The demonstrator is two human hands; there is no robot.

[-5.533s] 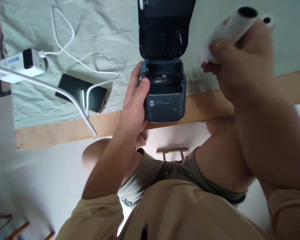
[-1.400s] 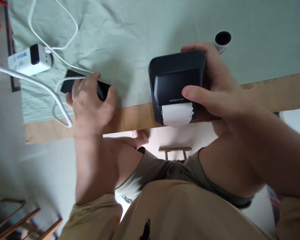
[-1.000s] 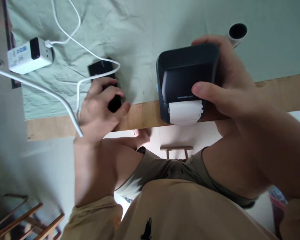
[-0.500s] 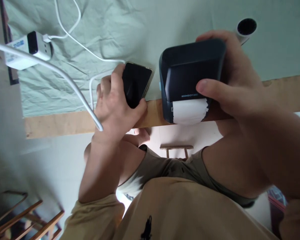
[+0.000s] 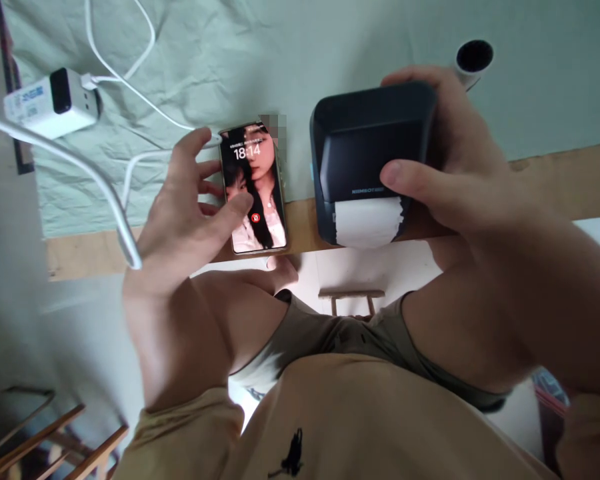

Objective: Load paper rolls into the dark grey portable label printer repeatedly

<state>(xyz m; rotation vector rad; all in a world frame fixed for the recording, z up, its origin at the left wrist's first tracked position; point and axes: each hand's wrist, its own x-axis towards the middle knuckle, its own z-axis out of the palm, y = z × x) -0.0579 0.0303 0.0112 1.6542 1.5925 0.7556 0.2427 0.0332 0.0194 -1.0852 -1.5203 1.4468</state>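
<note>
The smartphone [image 5: 260, 200] lies at the table's front edge with its screen lit, reading 18:14 over a photo wallpaper. My left hand [image 5: 180, 207] is beside it, fingers apart, with the thumb over the lower part of the screen; whether the thumb touches the glass I cannot tell. In my right hand [image 5: 460, 153] is a dark label printer [image 5: 370, 153], gripped at its right side with the thumb on top. A strip of white label paper [image 5: 367, 221] with a ragged right edge sticks out of the printer's near end. The fingers beneath the printer are hidden.
A white power bank [image 5: 50, 103] lies at the far left, with a white cable [image 5: 145, 100] plugged into it. Another thick white cable [image 5: 80, 157] crosses in front. A dark-mouthed tube [image 5: 474, 57] stands at the right on the green cloth [image 5: 330, 53]. Wooden stools [image 5: 353, 294] are below.
The phone's dark screen has lit up. My left hand has let go of the phone's sides and opened leftward, while the phone now lies more upright in view. The right hand still holds the printer.
</note>
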